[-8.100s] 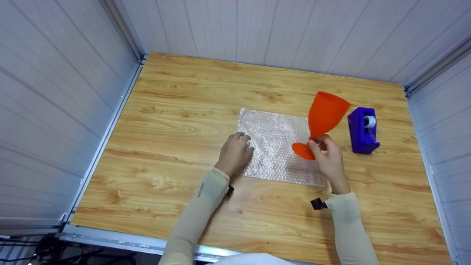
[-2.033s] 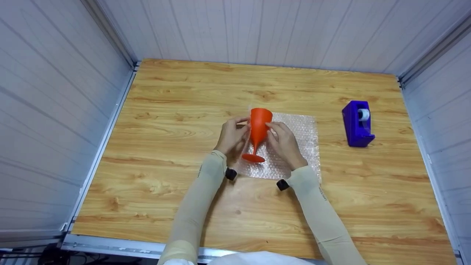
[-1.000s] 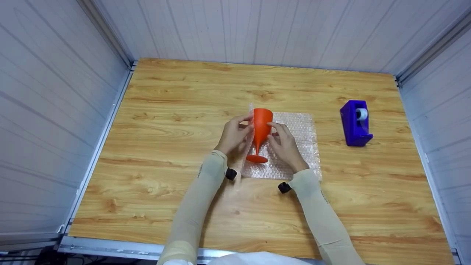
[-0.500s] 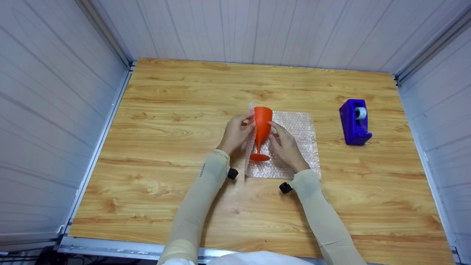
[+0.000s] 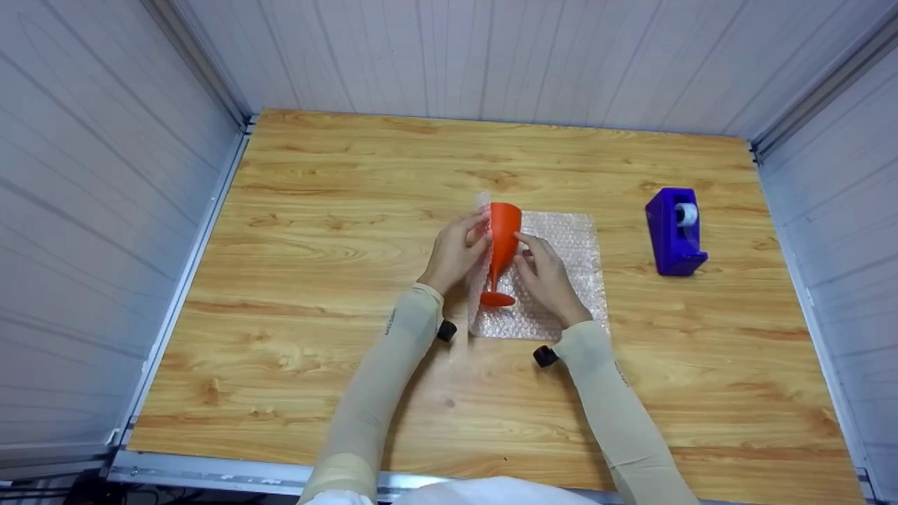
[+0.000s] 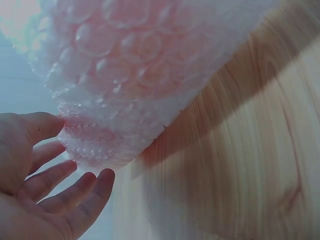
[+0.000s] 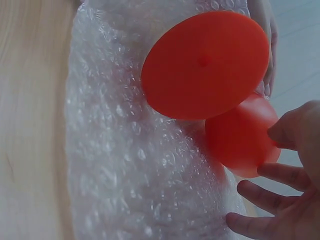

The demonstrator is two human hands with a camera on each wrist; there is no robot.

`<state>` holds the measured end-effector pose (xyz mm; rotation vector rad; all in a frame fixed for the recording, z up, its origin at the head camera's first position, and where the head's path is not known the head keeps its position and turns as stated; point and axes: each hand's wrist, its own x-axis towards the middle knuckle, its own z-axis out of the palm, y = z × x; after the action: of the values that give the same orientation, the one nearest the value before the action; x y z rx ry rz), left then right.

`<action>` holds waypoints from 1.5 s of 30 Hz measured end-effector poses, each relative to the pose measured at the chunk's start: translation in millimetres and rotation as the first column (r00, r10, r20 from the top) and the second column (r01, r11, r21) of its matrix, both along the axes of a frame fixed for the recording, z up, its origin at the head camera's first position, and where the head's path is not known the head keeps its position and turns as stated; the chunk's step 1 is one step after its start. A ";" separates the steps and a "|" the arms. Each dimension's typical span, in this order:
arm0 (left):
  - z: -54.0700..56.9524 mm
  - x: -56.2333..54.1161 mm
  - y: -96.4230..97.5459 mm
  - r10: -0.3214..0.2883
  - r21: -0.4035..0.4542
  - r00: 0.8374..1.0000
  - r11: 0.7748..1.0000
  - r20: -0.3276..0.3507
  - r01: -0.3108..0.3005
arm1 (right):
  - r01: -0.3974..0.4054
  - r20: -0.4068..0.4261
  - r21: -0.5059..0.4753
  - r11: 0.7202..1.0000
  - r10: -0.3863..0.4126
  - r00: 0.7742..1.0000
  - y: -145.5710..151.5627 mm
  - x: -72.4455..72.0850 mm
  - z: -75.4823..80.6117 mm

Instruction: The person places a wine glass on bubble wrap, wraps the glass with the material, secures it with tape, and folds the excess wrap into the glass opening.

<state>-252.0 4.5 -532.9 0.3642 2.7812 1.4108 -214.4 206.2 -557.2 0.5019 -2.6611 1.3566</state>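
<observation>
An orange goblet (image 5: 504,228) lies along the left part of a bubble wrap sheet (image 5: 568,280), its foot toward me and its rim pointing away. The sheet's left edge stands folded up along the goblet's left side. My left hand (image 5: 456,252) holds this raised edge near the rim. In the left wrist view the orange shows pink through the bubble wrap (image 6: 120,55). My right hand (image 5: 548,280) grips the right side of the bowl with thumb and fingertips. In the right wrist view the goblet's round foot (image 7: 205,65) covers part of the bowl (image 7: 243,137).
A blue tape dispenser (image 5: 673,235) with a roll of clear tape stands to the right of the sheet. The wooden table (image 5: 316,280) has panel walls (image 5: 393,56) at its back and sides. A metal rail (image 5: 210,468) runs along its front edge.
Earlier the right hand held the goblet by its stem above the sheet's right part. The goblet now lies at the left, with the edge raised beside it. Lately both hands and goblet shifted slightly right.
</observation>
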 end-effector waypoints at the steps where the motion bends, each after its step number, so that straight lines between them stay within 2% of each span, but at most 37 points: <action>1: 0.9 -0.1 0.2 -0.003 -0.004 1.000 1.000 0.002 0.003 | -0.002 0.004 -0.004 1.000 0.002 1.000 -0.2 -0.3 0.1; 3: 2.2 -0.5 0.9 -0.008 -0.011 1.000 1.000 0.005 0.008 | -0.005 0.012 -0.009 1.000 0.005 1.000 -0.1 -0.5 0.2; 12: 5.5 -0.5 8.7 -0.070 -0.108 0.996 0.992 -0.058 0.063 | 0.002 0.001 -0.002 1.000 -0.002 1.000 3.6 1.0 0.8; 19: 8.8 0.3 11.7 -0.100 -0.145 0.994 0.985 -0.050 0.092 | 0.017 -0.051 0.042 0.999 -0.015 0.999 4.7 3.7 4.1; 24: 9.3 -1.2 14.1 -0.121 -0.169 0.989 0.980 -0.083 0.106 | -0.010 -0.031 0.079 0.997 0.012 0.999 6.4 5.3 8.2; 27: 8.8 -1.9 17.9 -0.132 -0.181 0.986 0.977 -0.105 0.111 | -0.038 -0.027 0.147 0.988 0.043 0.999 6.2 6.0 12.5; 33: 8.5 -1.2 24.9 -0.132 -0.210 0.984 0.972 -0.118 0.105 | -0.049 -0.032 0.303 0.952 0.061 0.998 7.3 7.2 19.7; 39: 8.6 0.2 27.7 -0.113 -0.220 0.987 0.972 -0.114 0.086 | -0.048 -0.079 0.349 0.936 0.081 0.994 9.0 6.0 22.9; 45: 6.6 1.5 26.6 -0.112 -0.178 0.985 0.980 -0.130 0.088 | -0.049 -0.077 0.366 0.929 0.082 0.994 10.9 5.8 21.7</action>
<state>-250.5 31.1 -526.3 0.6109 2.9187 1.1560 -208.7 217.0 -535.5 0.6772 -2.8489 0.8258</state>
